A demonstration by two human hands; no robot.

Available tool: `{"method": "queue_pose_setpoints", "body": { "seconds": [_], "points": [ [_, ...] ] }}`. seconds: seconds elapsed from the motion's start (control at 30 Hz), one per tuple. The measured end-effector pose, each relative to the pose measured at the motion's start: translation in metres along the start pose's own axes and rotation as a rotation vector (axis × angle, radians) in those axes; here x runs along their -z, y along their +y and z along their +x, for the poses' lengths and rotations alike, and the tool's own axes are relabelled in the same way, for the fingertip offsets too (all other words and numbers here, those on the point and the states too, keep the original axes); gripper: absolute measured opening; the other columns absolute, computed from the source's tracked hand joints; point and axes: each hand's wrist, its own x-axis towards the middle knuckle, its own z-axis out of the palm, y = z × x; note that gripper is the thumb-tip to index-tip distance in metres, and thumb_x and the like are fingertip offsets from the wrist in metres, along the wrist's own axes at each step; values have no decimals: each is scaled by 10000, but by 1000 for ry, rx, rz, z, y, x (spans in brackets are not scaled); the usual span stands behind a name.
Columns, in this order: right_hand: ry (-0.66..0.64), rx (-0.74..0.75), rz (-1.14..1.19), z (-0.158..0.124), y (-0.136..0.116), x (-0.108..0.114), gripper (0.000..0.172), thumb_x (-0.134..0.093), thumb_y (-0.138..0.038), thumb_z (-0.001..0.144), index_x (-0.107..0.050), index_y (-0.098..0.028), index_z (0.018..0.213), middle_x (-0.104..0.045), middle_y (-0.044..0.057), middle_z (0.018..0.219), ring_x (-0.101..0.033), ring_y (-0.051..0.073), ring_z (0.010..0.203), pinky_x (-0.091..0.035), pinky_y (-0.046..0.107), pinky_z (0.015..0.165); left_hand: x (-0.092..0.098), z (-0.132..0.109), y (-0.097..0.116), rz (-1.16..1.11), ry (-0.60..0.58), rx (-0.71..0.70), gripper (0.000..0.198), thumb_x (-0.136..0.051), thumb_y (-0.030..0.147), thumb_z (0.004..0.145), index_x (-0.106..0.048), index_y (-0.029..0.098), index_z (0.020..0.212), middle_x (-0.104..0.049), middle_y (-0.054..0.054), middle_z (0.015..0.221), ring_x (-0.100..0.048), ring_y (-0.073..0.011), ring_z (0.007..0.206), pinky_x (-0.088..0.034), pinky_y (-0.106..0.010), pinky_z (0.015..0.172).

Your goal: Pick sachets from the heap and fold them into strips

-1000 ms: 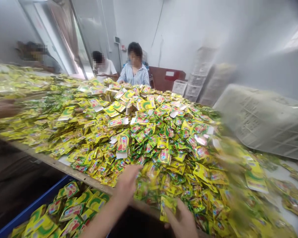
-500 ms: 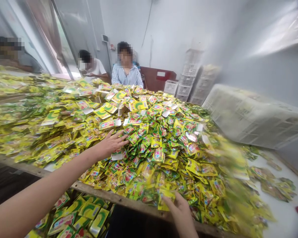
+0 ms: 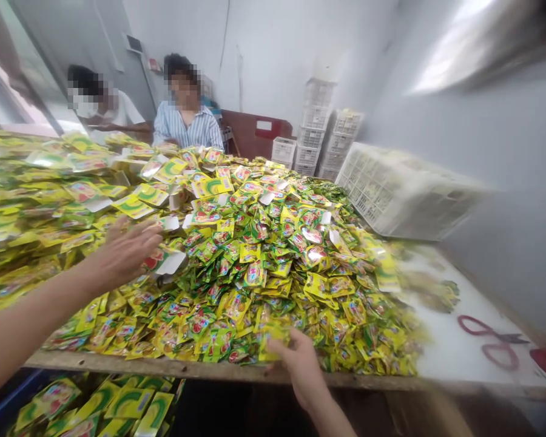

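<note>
A huge heap of small yellow-green sachets point(image 3: 264, 255) covers the table point(image 3: 441, 352). My left hand point(image 3: 125, 252) reaches over the heap's left part, fingers closed on a larger sachet with a white end point(image 3: 166, 261). My right hand point(image 3: 295, 358) rests at the table's near edge, fingers pinched on a yellow sachet point(image 3: 273, 334) at the foot of the heap.
Below the table's front left, a blue bin point(image 3: 9, 406) holds larger yellow sachets point(image 3: 118, 403). Red-handled scissors point(image 3: 491, 340) lie on the bare right part of the table. A white crate point(image 3: 404, 194) lies on its side behind; more crates point(image 3: 318, 127) are stacked by the wall. Two people point(image 3: 186, 115) sit opposite.
The view has swung right. My left hand, with the white-ended sachet in it, has drawn back left from the heap's middle. My right hand stays at the near edge.
</note>
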Motion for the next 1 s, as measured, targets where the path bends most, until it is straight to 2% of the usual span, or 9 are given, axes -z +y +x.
{"method": "queue_pose_setpoints", "body": {
  "seconds": [0.1,0.2,0.33,0.43,0.57,0.73,0.83,0.9,1.0],
  "points": [
    [102,71,-116,3,-21,-5,367,-789,-413,707,-681,-138,926,-669,38,765,-581,158,603,-482,222,433,23,-5,34,2,11,113,452,-595,237,774,-526,12,1159,-649,-123,1045,-585,-277,992,-421,-391,896],
    [226,244,-189,0,-53,-21,342,-737,-419,770,-674,-150,972,-672,26,750,-568,142,578,-495,238,509,12,-18,107,-93,-42,118,345,-556,434,819,-582,151,1014,-645,-9,874,-602,-150,707,-412,-202,629],
    [155,566,-397,-5,-80,-43,224,-639,-353,867,-687,-179,998,-681,70,910,-618,211,842,-513,320,776,-25,-37,215,-471,-159,311,282,-621,432,761,-573,229,951,-668,3,775,-640,-205,699,-398,-244,578],
    [126,724,-693,-4,-73,-43,187,-626,-303,876,-696,-190,1008,-654,78,893,-575,220,863,-471,336,796,-45,-46,262,-548,-144,432,347,-595,406,785,-535,228,1076,-701,-42,895,-681,-254,804,-430,-283,632],
    [95,570,-910,-1,-56,-22,43,-649,-204,828,-671,-179,800,-586,25,766,-523,177,753,-405,273,676,-62,-52,282,-495,-65,486,276,-554,353,827,-540,235,1076,-705,-71,974,-681,-285,881,-453,-324,688],
    [-210,386,-983,6,-62,4,246,-692,-96,709,-510,-167,560,-476,-45,654,-457,113,639,-301,218,564,-77,-62,296,-596,60,442,341,-678,391,751,-587,218,1030,-701,-93,943,-663,-310,871,-476,-378,776],
    [-224,370,-1046,2,-65,10,166,-710,-65,682,-602,-189,707,-530,-50,693,-488,125,680,-319,216,608,-80,-73,309,-1032,-43,508,404,-719,447,708,-585,241,1028,-715,-67,944,-667,-323,889,-505,-377,761],
    [-180,357,-1074,-3,-62,11,235,-743,-84,679,-624,-211,837,-570,-49,749,-508,133,710,-332,215,627,-81,-83,317,-1390,-103,571,369,-699,446,733,-601,255,1034,-725,-54,1011,-655,-322,986,-515,-358,803],
    [-257,390,-1116,-12,-51,12,197,-769,-113,692,-620,-201,786,-575,-35,845,-525,125,746,-339,205,626,-82,-98,328,-1774,-151,609,351,-718,420,736,-635,248,1031,-722,-41,1045,-625,-316,1055,-498,-359,882]
  ]
}}
